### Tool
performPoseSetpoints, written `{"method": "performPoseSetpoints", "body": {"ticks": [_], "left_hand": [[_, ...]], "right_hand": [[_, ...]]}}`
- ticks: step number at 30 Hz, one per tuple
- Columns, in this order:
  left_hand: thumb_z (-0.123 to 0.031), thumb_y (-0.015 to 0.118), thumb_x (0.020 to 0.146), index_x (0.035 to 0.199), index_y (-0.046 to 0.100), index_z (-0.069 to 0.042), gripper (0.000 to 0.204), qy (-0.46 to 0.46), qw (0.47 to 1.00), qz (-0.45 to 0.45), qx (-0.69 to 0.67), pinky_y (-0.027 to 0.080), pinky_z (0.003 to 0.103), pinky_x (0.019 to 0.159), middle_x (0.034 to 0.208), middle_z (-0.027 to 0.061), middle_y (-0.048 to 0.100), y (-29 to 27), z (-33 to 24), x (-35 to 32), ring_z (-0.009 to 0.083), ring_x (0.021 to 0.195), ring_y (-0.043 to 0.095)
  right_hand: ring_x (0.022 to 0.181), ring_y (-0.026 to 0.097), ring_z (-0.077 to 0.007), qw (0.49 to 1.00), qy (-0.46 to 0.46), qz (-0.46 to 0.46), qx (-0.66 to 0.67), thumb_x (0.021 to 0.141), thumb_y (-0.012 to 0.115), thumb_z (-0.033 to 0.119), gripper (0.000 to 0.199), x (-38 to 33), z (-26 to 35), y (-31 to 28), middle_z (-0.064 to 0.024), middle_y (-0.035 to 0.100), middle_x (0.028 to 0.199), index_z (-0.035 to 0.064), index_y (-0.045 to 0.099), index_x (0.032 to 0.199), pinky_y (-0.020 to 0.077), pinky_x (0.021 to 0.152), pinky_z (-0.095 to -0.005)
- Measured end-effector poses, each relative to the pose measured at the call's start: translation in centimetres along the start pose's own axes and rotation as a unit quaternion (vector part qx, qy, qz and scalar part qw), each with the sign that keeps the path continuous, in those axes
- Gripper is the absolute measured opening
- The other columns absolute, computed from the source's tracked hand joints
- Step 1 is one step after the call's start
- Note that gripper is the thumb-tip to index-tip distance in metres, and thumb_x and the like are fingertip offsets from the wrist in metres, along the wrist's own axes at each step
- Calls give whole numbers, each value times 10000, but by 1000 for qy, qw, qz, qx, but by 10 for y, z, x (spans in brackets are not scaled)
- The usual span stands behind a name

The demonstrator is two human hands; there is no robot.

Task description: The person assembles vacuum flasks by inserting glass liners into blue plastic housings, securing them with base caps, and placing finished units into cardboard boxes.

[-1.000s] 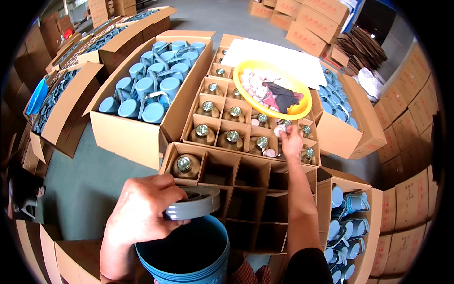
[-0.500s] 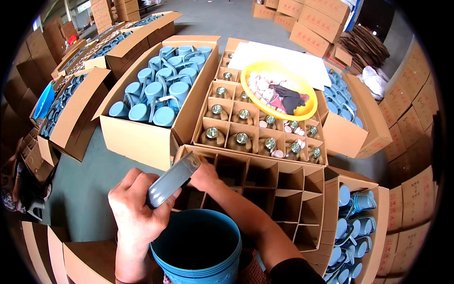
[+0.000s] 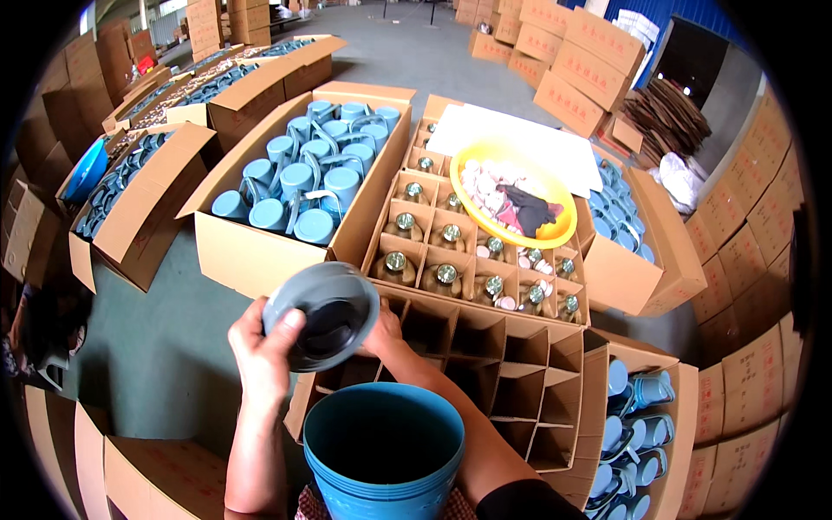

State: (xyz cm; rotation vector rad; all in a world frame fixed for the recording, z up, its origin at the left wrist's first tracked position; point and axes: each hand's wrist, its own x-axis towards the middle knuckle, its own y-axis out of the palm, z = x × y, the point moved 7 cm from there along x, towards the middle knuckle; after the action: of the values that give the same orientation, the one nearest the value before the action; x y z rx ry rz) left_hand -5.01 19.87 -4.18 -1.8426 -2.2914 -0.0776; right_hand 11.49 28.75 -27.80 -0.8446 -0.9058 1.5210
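Note:
My left hand (image 3: 264,351) grips a round grey-blue plastic piece (image 3: 347,299) by its edge, thumb on the face. That piece is shallow, with a dark glossy middle, and is held up tilted. Just beyond it is my right hand (image 3: 386,334), over the near carton's dividers; the round piece hides most of its fingers, so its grip does not show. Between my forearms stands a blue plastic bucket-like cylinder (image 3: 386,498), open at the top, with ridges below its rim. Behind it is a carton with cardboard dividers (image 3: 511,368), its visible cells dark.
Glass bottles (image 3: 447,274) stand in a divided carton ahead, under a yellow basin (image 3: 568,227) holding white caps and a dark cloth. A carton of blue handled parts (image 3: 296,178) is at left, others (image 3: 641,433) at right. Stacked boxes (image 3: 745,381) line the right.
My left hand has turned the round piece from edge-on to showing its dark-centred face. My right hand stays behind it. The whole view has shifted slightly.

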Motion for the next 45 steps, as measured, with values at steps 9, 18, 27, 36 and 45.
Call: {"method": "performPoseSetpoints", "body": {"ticks": [9,18,27,36,45], "left_hand": [[-473,244,932,1334,415,-134,553,-425,813,41,-396,427,552,888,1240,120,522,34,189,-81,328,1063,536],[-472,433,907,1234,483,-25,556,-217,708,220,-635,513,415,858,1128,160,587,92,-37,-43,289,1015,589],[-381,612,853,979,621,-22,381,-10,698,315,-643,420,392,925,913,115,629,82,-112,-122,249,1077,532],[-181,689,783,827,611,-52,157,43,740,401,-538,417,549,954,1356,257,392,84,-113,-147,328,1341,281],[-268,487,930,1244,474,-22,399,-169,824,55,-539,469,404,944,1225,114,547,51,-66,-105,248,1112,547]], "right_hand": [[933,531,-317,951,-217,-220,-3,691,672,131,693,-97,106,-243,-127,519,988,168,410,1331,479,749,-427],[1077,561,-317,844,-501,30,190,730,739,277,523,-246,180,-358,-133,582,1197,73,585,1187,424,950,-415],[1296,362,-267,740,-284,-148,592,673,690,352,966,-245,94,-397,-204,309,1434,5,200,1430,348,1027,-365],[1172,506,-255,843,-196,175,470,615,627,51,563,-293,88,-321,-162,555,1232,-10,575,1172,385,996,-347],[1000,578,-259,932,-300,107,173,661,695,141,300,-309,104,-337,-103,664,986,70,700,953,456,870,-357]]}}
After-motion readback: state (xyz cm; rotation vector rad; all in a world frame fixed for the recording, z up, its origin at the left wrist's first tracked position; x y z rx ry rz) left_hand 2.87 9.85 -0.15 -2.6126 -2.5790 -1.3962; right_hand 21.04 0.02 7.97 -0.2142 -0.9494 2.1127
